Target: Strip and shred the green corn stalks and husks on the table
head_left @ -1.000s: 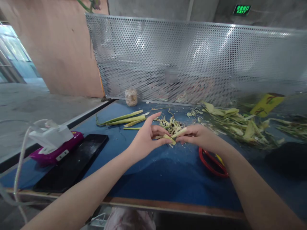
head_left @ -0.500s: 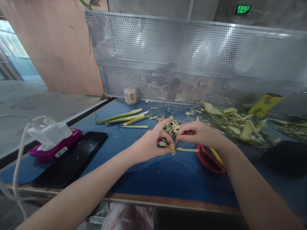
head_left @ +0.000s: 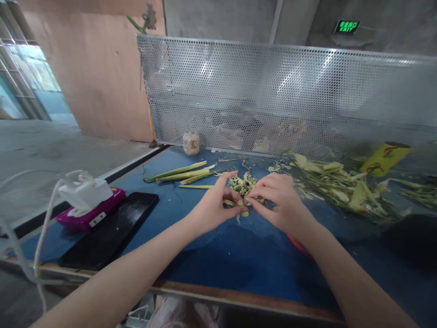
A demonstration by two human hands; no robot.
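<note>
One small pale stalk piece [head_left: 242, 210] sits just above the blue table mat [head_left: 239, 255] at its middle, pinched from both ends: the left hand [head_left: 211, 208] closes thumb and forefinger on it, and the right hand [head_left: 284, 203] nips it with curled fingertips. Just behind the two hands lies one scrap pile [head_left: 243, 182], with four green stalks [head_left: 180, 172] to its left, one jar [head_left: 190, 143] against the perforated metal screen [head_left: 273, 91], and a leaf heap [head_left: 336, 183] on the right. The right wrist covers most of a red-rimmed object [head_left: 297, 244], while one black phone [head_left: 111, 229] and one magenta device [head_left: 87, 214] lie well apart at the left edge.
</note>
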